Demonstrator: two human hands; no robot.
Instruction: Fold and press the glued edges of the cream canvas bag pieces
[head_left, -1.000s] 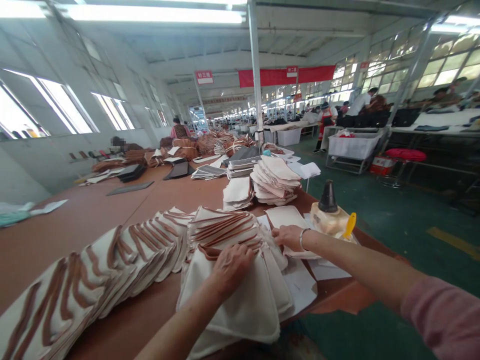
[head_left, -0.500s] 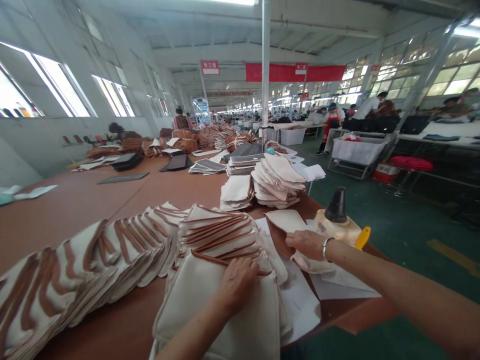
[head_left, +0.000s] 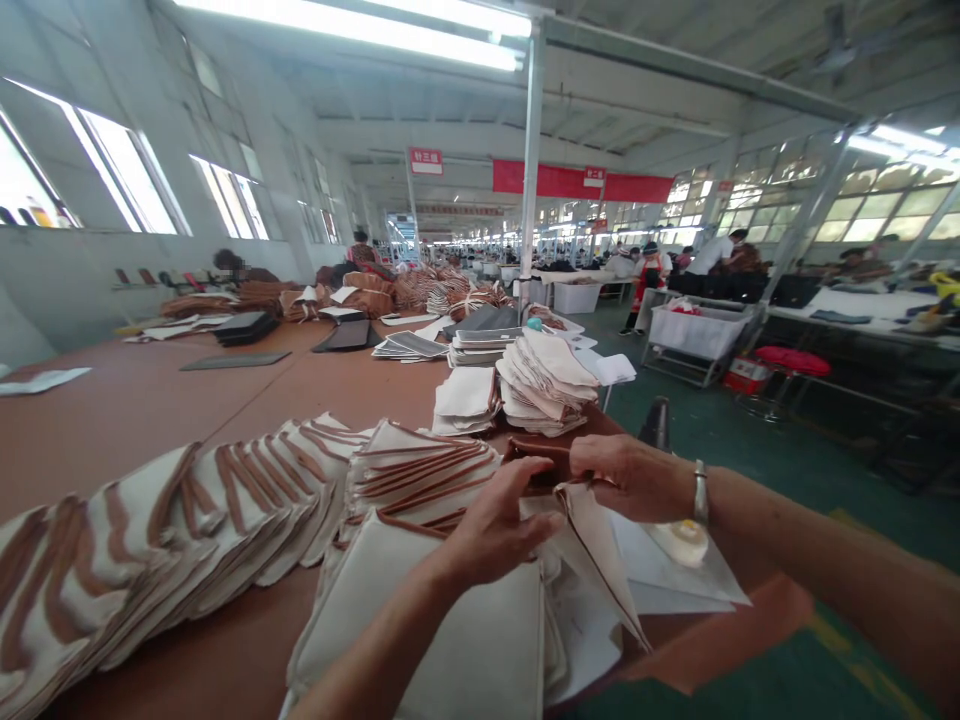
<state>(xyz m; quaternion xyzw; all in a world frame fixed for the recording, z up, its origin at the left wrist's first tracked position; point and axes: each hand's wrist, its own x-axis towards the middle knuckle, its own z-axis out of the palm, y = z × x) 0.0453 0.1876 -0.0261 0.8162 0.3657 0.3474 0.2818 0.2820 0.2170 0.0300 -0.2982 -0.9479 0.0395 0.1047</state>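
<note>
My left hand (head_left: 499, 525) and my right hand (head_left: 626, 475) hold one cream fabric piece with a brown inner side (head_left: 589, 535) lifted just above the table. Both hands have fingers closed on its upper edge. My right wrist wears a bracelet. Under my left forearm lies a stack of cream pieces (head_left: 457, 625). Behind it is a fanned pile of cream pieces with brown trim (head_left: 420, 470). A glue bottle (head_left: 679, 530) with a dark cap stands behind my right hand, mostly hidden.
A long row of brown-trimmed pieces (head_left: 165, 545) runs to the left on the brown table (head_left: 187, 400). More cream stacks (head_left: 544, 385) and dark panels (head_left: 480, 335) lie farther back. Several workers stand by tables and white bins (head_left: 694, 335) at the right.
My right hand has lifted the cream piece off the table. My left hand left the stack and came up to take hold of the same piece.
</note>
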